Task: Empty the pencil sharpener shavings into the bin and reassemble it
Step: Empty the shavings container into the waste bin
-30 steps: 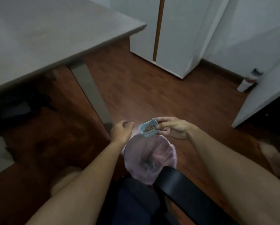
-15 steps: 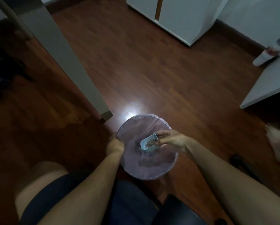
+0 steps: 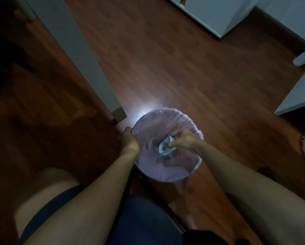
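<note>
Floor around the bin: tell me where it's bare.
Widest bare floor lies beyond the bin, between the table leg and the white cabinet. It is crowded at the bin: left hand on its rim, right hand holding the shavings tray over it.
</note>
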`<state>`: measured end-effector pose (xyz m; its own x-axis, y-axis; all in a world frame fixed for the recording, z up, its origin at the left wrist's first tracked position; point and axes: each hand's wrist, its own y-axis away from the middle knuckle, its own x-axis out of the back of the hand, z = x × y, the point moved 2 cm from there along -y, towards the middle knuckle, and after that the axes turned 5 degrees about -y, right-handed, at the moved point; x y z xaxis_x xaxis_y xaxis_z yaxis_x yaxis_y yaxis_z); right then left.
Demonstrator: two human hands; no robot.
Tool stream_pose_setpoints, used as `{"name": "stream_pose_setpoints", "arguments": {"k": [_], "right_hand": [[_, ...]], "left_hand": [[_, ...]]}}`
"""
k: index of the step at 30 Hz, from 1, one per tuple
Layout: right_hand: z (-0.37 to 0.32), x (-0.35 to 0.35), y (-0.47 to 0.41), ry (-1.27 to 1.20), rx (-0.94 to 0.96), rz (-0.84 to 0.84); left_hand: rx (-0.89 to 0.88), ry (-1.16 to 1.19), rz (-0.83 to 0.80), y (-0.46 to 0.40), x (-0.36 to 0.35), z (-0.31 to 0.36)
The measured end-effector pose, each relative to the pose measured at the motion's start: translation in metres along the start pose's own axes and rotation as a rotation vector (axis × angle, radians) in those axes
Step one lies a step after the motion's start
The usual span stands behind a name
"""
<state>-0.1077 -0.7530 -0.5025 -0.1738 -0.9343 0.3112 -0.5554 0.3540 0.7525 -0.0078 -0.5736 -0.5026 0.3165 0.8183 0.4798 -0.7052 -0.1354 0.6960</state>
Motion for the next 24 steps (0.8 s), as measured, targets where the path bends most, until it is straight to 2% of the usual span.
{"name": "stream_pose_setpoints", "arguments": {"k": [3,10,18,24], "right_hand": [[-0.007,-0.001,-0.011,0.169,0.024,0.077],[-0.025,-0.016,-0.024,0.475,-0.004,0.242],[-0.034,-0.026,-0.029,0.507,-0.002,0.288],[-0.033,-0.024,-0.031,0.487,0.004,0.295]], "left_hand": [[-0.001,0.005,0.044,-0.003,0.001,0.003],[-0.251,-0.287,0.034,-0.01,0.002,0.009],[-0.32,-0.399,0.052,-0.017,0.0,0.008],[-0.31,-0.384,0.056,-0.019,-0.003,0.008]]}}
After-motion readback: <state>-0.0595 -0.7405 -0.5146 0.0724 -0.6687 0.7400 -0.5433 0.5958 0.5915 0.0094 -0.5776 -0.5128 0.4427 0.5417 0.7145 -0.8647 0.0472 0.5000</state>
